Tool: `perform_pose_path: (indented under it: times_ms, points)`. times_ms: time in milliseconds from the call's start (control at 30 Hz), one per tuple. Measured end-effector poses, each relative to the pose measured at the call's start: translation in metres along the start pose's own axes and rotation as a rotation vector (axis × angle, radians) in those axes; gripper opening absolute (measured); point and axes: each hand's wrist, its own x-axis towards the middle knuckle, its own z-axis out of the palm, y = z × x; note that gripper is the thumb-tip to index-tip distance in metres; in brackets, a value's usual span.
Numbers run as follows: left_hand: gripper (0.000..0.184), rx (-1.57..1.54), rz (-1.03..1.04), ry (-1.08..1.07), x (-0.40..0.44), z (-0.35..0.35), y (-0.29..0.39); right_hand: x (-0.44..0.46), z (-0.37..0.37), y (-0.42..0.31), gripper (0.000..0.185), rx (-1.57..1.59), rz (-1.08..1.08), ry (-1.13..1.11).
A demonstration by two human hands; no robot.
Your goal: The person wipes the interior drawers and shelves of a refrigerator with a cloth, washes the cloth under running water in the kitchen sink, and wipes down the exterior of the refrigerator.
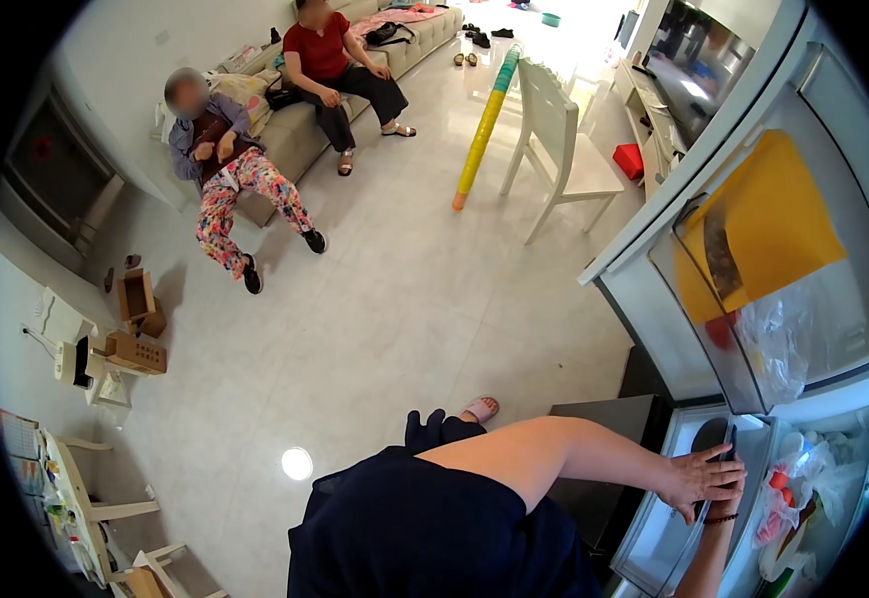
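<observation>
My left hand (696, 482) reaches across from the upper side, its fingers bent over a dark, thin, flat object (730, 437) whose kind I cannot make out. My right hand (732, 494), with a dark bead bracelet (721, 518) at the wrist, comes up from below and meets the left hand. The left hand covers most of its fingers. Both hands are over an open pale drawer or bin (652, 546) of a fridge. Plastic bags (821, 468) with a red-capped item (780, 482) lie in the compartment beside them.
The open fridge door (669, 329) carries a shelf with a yellow packet (763, 224) and clear plastic. A white chair (564, 149) and a yellow-green tube (484, 130) stand beyond. Two people sit on a sofa (300, 135). Cardboard boxes (136, 351) and a small table (81, 488) are left.
</observation>
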Motion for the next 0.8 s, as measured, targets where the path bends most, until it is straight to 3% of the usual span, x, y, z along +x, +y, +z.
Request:
perform_pose_path:
  times_ms: [333, 800]
  points:
    - [0.106, 0.142, 0.023, 0.067, -0.002, -0.004, 0.002, 0.018, 0.055, -0.015, 0.032, 0.054, 0.105, 0.024]
    - [0.106, 0.049, 0.013, 0.079, -0.001, -0.009, 0.0, 0.015, 0.067, -0.018, 0.033, 0.076, 0.175, 0.039]
